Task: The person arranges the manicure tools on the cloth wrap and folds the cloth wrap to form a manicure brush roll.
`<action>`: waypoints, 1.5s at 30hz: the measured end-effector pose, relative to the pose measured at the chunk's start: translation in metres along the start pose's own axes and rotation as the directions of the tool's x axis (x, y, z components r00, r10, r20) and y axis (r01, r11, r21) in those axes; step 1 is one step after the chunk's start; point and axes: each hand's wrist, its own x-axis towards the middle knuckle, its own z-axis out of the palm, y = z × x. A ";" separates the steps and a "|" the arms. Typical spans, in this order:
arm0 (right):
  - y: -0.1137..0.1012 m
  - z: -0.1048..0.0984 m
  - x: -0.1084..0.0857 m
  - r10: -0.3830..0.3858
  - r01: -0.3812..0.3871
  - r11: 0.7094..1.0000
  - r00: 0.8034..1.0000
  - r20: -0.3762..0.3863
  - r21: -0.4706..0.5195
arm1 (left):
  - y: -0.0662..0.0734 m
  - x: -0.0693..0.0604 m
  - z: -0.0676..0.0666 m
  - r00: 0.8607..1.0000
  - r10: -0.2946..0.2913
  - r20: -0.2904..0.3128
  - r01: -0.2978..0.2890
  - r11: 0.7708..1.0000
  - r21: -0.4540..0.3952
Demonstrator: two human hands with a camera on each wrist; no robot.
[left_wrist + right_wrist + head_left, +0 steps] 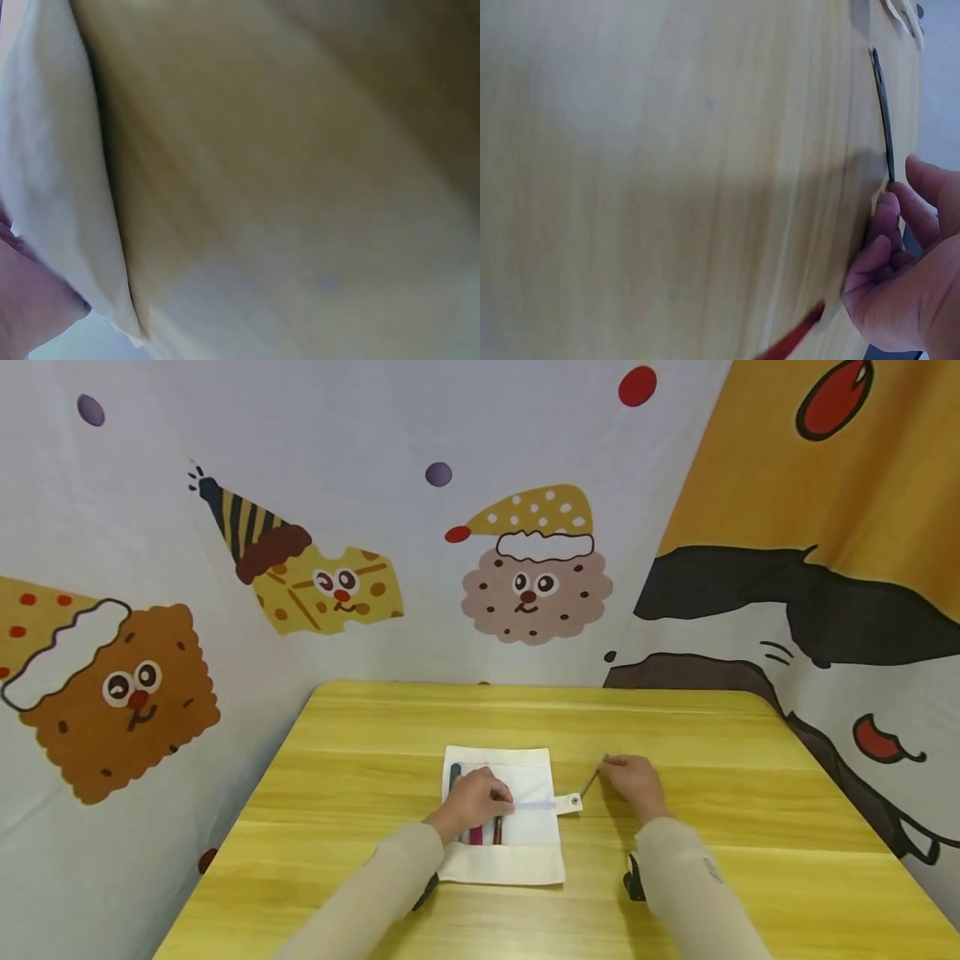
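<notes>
In the head view my left hand (476, 800) is over a cream fabric pouch (498, 866), fingers curled near the top of a dark red tool (498, 832); whether they grip it cannot be seen. A magenta item (476, 836) and a dark-handled one (455, 772) also lie in the pouch, partly behind that hand. Right of the pouch, my right hand (636, 783) pinches a thin dark metal tool (590, 784), its far end by the snap tab (572, 802). The right wrist view shows the tool (885, 112) extending from the fingertips of my right hand (911, 262).
A wood-grain table (337, 760) lies beneath, with a printed cartoon cloth (375, 460) behind it. The right wrist view has a red object with a dark tip (791, 337) at the bottom. Cream sleeve fabric (64, 165) and blurred tabletop (300, 187) occupy most of the left wrist view.
</notes>
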 end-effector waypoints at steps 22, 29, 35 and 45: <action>-0.018 0.030 0.018 0.049 -0.055 0.997 0.991 -0.128 -0.046 | -0.001 0.002 0.002 1.000 0.002 -0.007 -0.002 1.000 0.004; -0.019 0.033 0.020 0.047 -0.052 0.998 0.990 -0.130 -0.039 | 0.001 0.001 0.001 1.000 0.010 -0.010 -0.010 1.000 0.008; -0.019 0.034 0.021 0.049 -0.054 0.998 0.990 -0.133 -0.036 | 0.001 0.001 0.000 1.000 0.006 -0.008 -0.006 1.000 0.007; -0.022 0.038 0.023 0.073 -0.076 0.997 0.981 -0.177 -0.008 | 0.000 0.002 0.002 1.000 -0.010 0.002 0.010 1.000 0.003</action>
